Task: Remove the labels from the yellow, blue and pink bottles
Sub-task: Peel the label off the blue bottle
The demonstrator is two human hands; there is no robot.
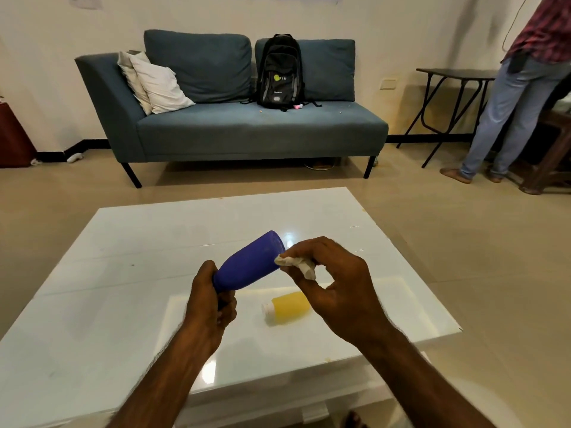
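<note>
My left hand (210, 301) grips the neck end of a blue bottle (250, 262), held tilted above the white table (123, 242) with its base pointing up and away. My right hand (333, 285) pinches a crumpled white label (296, 264) right at the blue bottle's side near the base. A yellow bottle (289, 308) with a white cap lies on its side on the table under my right hand. No pink bottle is in view.
A blue sofa (247, 131) with a black backpack (279, 72) and white pillows stands beyond the table. A person (519, 88) stands at the far right by a black folding table (451, 97). Tiled floor surrounds the table.
</note>
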